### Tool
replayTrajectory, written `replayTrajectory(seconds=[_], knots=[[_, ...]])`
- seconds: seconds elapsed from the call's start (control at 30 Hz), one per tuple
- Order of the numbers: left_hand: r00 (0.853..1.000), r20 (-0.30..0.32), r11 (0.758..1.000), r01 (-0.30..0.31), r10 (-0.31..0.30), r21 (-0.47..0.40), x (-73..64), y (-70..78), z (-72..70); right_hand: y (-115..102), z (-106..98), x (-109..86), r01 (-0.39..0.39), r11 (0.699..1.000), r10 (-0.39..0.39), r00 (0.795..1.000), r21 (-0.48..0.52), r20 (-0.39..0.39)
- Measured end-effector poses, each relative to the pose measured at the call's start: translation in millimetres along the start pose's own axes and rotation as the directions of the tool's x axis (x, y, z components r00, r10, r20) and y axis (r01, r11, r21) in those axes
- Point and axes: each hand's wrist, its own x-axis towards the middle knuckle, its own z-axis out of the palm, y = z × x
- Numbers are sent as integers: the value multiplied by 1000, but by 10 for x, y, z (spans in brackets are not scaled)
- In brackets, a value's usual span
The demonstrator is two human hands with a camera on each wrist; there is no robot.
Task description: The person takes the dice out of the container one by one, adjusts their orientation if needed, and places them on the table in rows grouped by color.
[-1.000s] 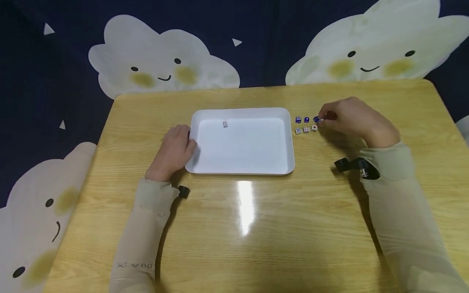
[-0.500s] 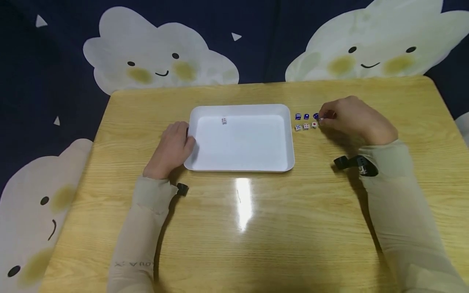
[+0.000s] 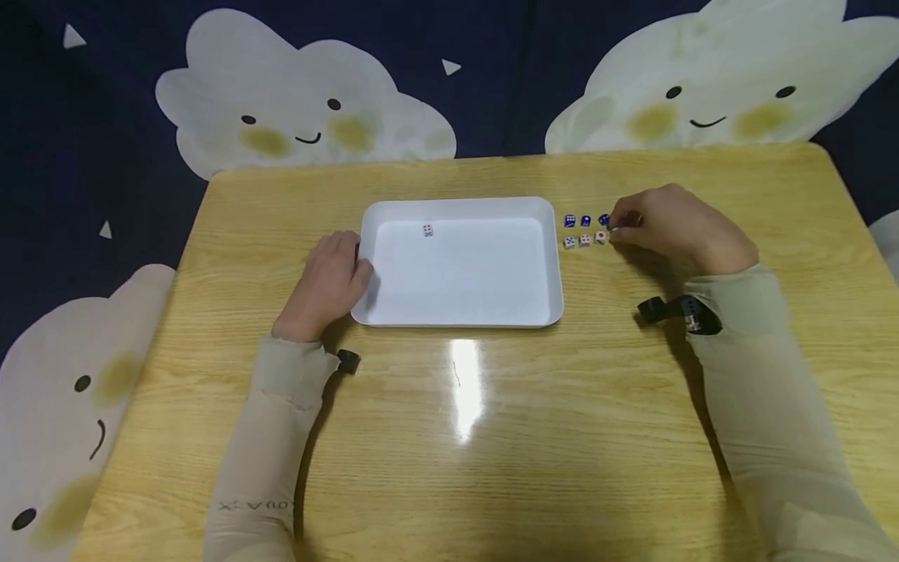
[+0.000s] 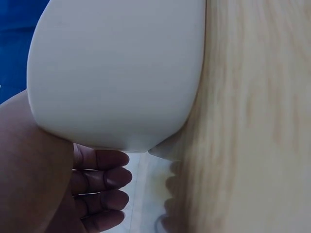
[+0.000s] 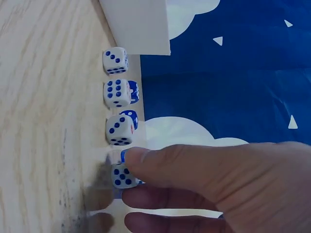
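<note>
On the left, my left hand (image 3: 325, 285) grips the short side of a white tray (image 3: 456, 314), thumb over the rim and fingers along the outside. The left wrist view shows those fingertips (image 4: 116, 177) past the tray's end wall. A single white die (image 3: 428, 230) lies inside the tray. My right hand (image 3: 677, 230) pinches another white die (image 5: 124, 177) between thumb and index finger, beside the row's right end. Three blue dice (image 3: 586, 221) form the back row, and three white dice (image 3: 585, 240) the front row. My thumb partly covers the nearest blue die (image 5: 123, 155).
The wooden table (image 3: 421, 476) carries everything, with a bright light reflection in front of the tray. Behind it hangs a dark blue cloth (image 3: 502, 70) printed with white clouds. The dice rows lie close to the tray's right side.
The head view has shifted slightly, so the scene sits a little higher in it. Both hands keep their places, and the dice lie as before.
</note>
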Motion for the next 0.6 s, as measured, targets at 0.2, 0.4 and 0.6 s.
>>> replayTrajectory(seconds=[0.2, 0.4, 0.6], knots=[[1000, -12, 1000, -19, 18, -11, -22, -27, 5, -87, -66, -55, -13, 1000, 12, 997, -7, -80], [1000, 4, 999, -26, 26, -28, 22, 21, 31, -274, -152, -107, -7, 1000, 4, 990, -20, -138], [999, 37, 999, -17, 18, -40, 67, 82, 59, -574, -205, -106, 94, 993, -105, 982, -72, -158]])
